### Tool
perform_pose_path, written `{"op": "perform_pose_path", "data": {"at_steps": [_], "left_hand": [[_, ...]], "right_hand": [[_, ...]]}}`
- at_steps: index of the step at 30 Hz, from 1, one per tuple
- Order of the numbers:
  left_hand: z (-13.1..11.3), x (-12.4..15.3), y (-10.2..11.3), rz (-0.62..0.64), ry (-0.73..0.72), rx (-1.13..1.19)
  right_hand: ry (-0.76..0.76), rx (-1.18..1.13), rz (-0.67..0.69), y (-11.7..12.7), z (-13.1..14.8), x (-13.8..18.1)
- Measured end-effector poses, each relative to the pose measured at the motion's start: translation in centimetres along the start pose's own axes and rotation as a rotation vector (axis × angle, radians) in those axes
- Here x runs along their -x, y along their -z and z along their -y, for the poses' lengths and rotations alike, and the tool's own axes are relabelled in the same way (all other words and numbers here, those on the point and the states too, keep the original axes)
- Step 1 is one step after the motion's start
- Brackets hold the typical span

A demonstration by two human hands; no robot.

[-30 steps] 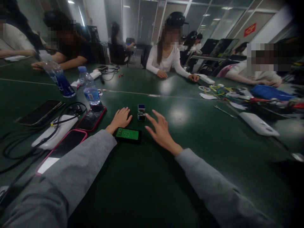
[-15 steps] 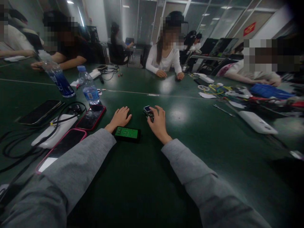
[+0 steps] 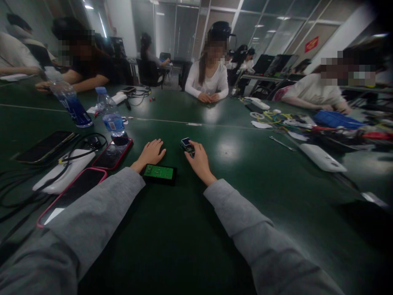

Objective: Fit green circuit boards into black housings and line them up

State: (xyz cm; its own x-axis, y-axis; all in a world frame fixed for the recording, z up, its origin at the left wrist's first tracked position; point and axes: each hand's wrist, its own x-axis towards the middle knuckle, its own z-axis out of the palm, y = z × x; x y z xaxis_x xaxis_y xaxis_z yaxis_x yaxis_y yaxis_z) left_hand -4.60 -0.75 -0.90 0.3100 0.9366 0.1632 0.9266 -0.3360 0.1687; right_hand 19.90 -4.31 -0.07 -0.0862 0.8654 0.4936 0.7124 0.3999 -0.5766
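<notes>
My left hand [image 3: 151, 152] lies flat on the dark green table, fingers stretched out and holding nothing. Just below it is a black device with a lit green screen [image 3: 159, 172], which looks like a circuit board picture. To the right, my right hand [image 3: 199, 160] grips a small circuit board with a little screen [image 3: 186, 142], thumb on its near left side and fingers along its right. The board rests on the table or very close to it; its right part is hidden under my fingers.
Left of me are red-edged phones [image 3: 113, 153], a white power bank [image 3: 64, 171] with black cables and a water bottle [image 3: 111, 114]. Rightward lie a wrench [image 3: 281, 143], a white box-shaped device [image 3: 321, 157] and tangled wires [image 3: 278, 116]. Several people sit around the table.
My right hand's fingers, raised and spread over the small board before, have come down and closed around it. My left hand stays flat. The person opposite has brought both hands together.
</notes>
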Motion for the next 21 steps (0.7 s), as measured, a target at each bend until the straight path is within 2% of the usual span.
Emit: {"op": "perform_pose_path", "data": {"at_steps": [12, 21], "left_hand": [[-0.17, 0.06, 0.27, 0.01, 0.006, 0.018], [0.44, -0.39, -0.41, -0.023, -0.005, 0.019]], "right_hand": [[-0.02, -0.002, -0.006, -0.11, -0.24, -0.01], [-0.039, -0.056, -0.045, -0.42, -0.51, -0.55]]}}
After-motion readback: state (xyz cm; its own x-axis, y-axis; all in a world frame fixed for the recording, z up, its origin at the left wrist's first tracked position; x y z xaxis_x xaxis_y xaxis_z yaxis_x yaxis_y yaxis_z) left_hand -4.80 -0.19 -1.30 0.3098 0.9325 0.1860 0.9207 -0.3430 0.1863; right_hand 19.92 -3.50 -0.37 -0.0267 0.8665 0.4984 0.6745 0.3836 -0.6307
